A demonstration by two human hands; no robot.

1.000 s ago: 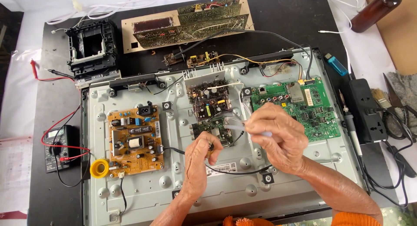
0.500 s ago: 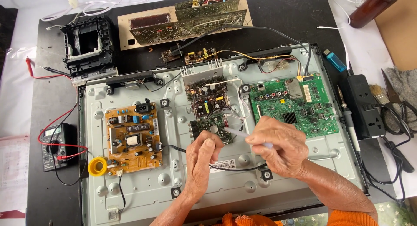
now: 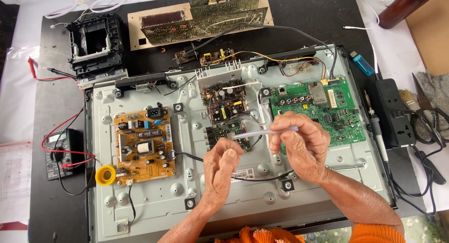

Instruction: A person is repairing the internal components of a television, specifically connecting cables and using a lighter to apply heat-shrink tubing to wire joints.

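The right hand [image 3: 303, 145] pinches one end of a thin white ribbon cable [image 3: 262, 133] between thumb and fingertips; the left hand [image 3: 222, 170] is loosely curled at its other end, over the small middle board [image 3: 224, 107]. The cable looks light, limp and easily creased, best held by its stiff ends. Around lie the green board [image 3: 327, 105] and the metal chassis [image 3: 154, 201].

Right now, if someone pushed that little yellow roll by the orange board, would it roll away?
Probably not: the yellow roll lies flat on its side on the metal panel. It looks small and light, so it would likely slide. On edge, it might roll.
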